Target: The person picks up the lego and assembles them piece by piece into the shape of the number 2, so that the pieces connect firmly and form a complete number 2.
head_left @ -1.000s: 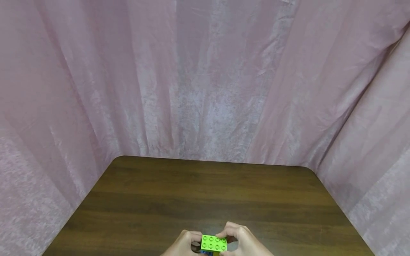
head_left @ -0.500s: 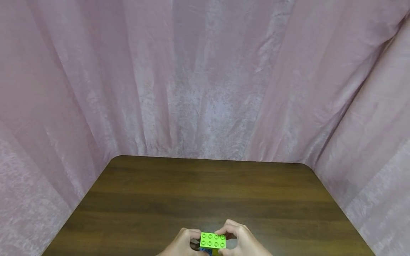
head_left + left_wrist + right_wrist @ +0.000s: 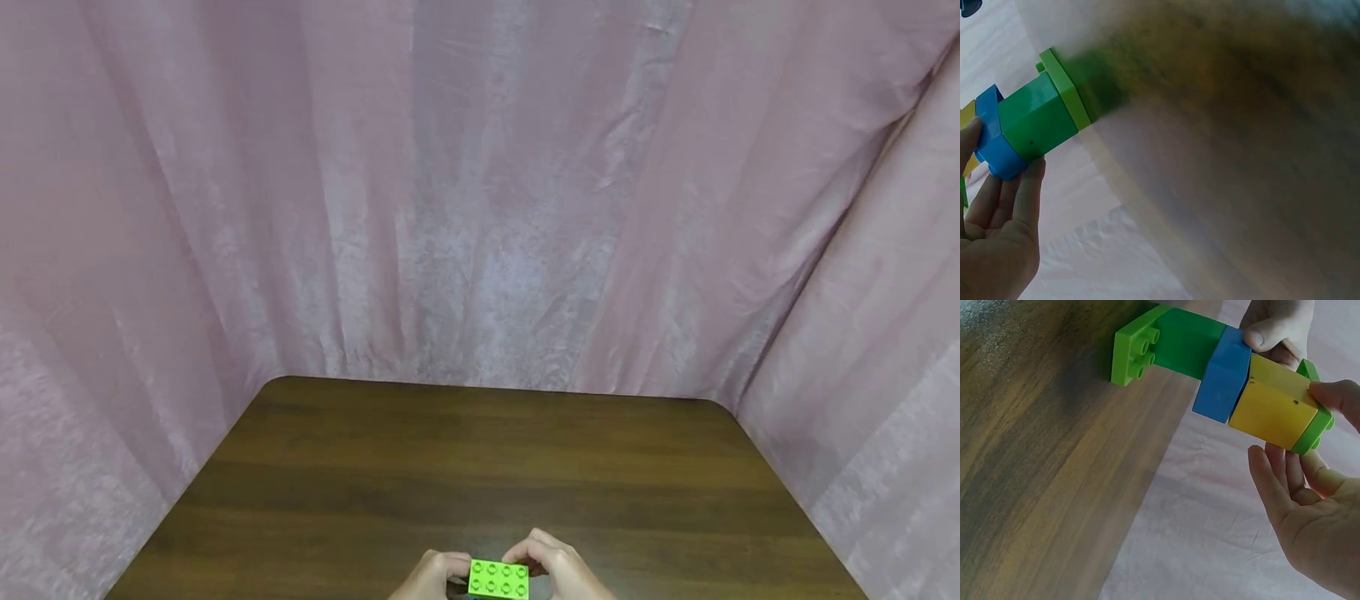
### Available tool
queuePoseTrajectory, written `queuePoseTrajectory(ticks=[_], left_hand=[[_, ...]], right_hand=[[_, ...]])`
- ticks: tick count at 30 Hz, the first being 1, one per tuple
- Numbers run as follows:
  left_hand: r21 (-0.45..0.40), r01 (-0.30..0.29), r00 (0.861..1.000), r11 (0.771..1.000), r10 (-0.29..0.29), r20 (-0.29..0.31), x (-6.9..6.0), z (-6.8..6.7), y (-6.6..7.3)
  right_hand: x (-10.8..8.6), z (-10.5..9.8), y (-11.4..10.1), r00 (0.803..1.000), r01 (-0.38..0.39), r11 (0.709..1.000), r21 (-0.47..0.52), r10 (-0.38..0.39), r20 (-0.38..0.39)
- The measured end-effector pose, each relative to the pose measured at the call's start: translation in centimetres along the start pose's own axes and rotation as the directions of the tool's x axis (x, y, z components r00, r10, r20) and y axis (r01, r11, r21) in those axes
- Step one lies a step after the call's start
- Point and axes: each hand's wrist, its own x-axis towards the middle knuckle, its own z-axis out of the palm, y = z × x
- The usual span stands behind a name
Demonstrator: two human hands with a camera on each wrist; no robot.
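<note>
A stack of toy building bricks stands on the table in the right wrist view. From the table up come a light green brick, a dark green block, a blue brick, a yellow block and a light green top brick. In the left wrist view my left hand pinches the blue brick between thumb and fingers. My right hand holds the top brick, its thumb at the seam with the yellow block. From the head, only the studded top shows well between both hands.
The brown wooden table stretches out ahead of the hands, with rounded far corners. Pink velvet curtains hang behind it and along both sides.
The hands, the stack and the table's far edge all sit a little lower in the head view. Both hands keep their hold, and the bricks below the top one show less.
</note>
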Motion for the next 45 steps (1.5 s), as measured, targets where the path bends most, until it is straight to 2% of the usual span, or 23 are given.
queuePoseTrajectory(ticks=[4,7,9,14,16,23,24,26,27,29,31,33,36,40,42,45], left_hand=[[0.122,-0.107,0.994,0.987,0.11,-0.018,0.1,0.2,-0.4],[0.247,-0.19,0.979,0.95,0.201,-0.019,0.2,0.3,-0.7],[0.288,-0.213,0.974,0.934,0.227,-0.016,0.1,0.2,-0.8],[0.26,-0.145,0.988,0.955,0.151,-0.004,-0.2,0.0,-0.6],[0.281,-0.13,0.991,0.951,0.134,0.006,-0.3,-0.2,-0.5],[0.424,-0.2,0.979,0.883,0.199,0.048,-0.6,-0.8,-0.7],[0.433,-0.207,0.977,0.877,0.205,0.052,-0.6,-0.8,-0.7],[0.43,-0.2,0.979,0.88,0.195,0.057,-0.7,-0.9,-0.6],[0.413,-0.183,0.983,0.892,0.175,0.057,-0.7,-0.9,-0.5],[0.345,-0.122,0.992,0.931,0.107,0.061,-0.8,-1.0,-0.2],[0.225,-0.017,0.998,0.974,0.002,0.069,-0.8,-1.0,0.2],[0.082,0.101,0.991,0.992,-0.107,0.079,-0.8,-1.1,0.6],[-0.061,0.23,0.97,0.971,-0.224,0.096,-0.7,-1.1,0.9],[-0.106,0.309,0.949,0.945,-0.299,0.104,-0.7,-0.9,1.0],[-0.134,0.361,0.931,0.923,-0.348,0.109,-0.7,-0.8,1.0],[-0.155,0.416,0.909,0.896,-0.404,0.108,-0.7,-0.8,1.2]], right_hand=[[-0.2,0.3,0.1,0.999,0.022,0.999,-0.034,-0.023,-0.032],[-0.4,0.6,0.3,0.996,0.056,0.996,-0.066,-0.06,-0.065],[-0.6,0.7,0.4,0.994,0.073,0.995,-0.074,-0.079,-0.079],[-1.1,0.8,0.5,0.993,0.076,0.996,-0.052,-0.081,-0.084],[-1.4,0.7,0.5,0.993,0.073,0.996,-0.049,-0.077,-0.089],[-2.3,0.4,0.9,0.994,0.043,0.999,-0.03,-0.046,-0.095],[-2.3,0.4,0.9,0.995,0.036,0.999,-0.029,-0.039,-0.097],[-2.3,0.5,0.9,0.995,0.028,0.999,-0.02,-0.03,-0.099],[-2.3,0.6,0.9,0.995,0.027,0.999,-0.017,-0.028,-0.1],[-2.3,0.7,0.9,0.995,0.024,1.0,-0.003,-0.024,-0.1],[-2.3,0.7,0.9,0.996,0.011,1.0,0.026,-0.008,-0.093],[-2.3,0.7,0.8,0.996,-0.013,0.999,0.049,0.017,-0.083],[-2.2,0.5,0.7,0.993,-0.095,0.987,0.13,0.103,-0.05],[-2.0,0.3,0.5,0.973,-0.222,0.941,0.255,0.232,-0.007],[-1.8,0.3,0.5,0.974,-0.209,0.94,0.269,0.223,-0.024],[-1.4,0.3,0.4,0.986,-0.127,0.962,0.244,0.15,-0.078]])
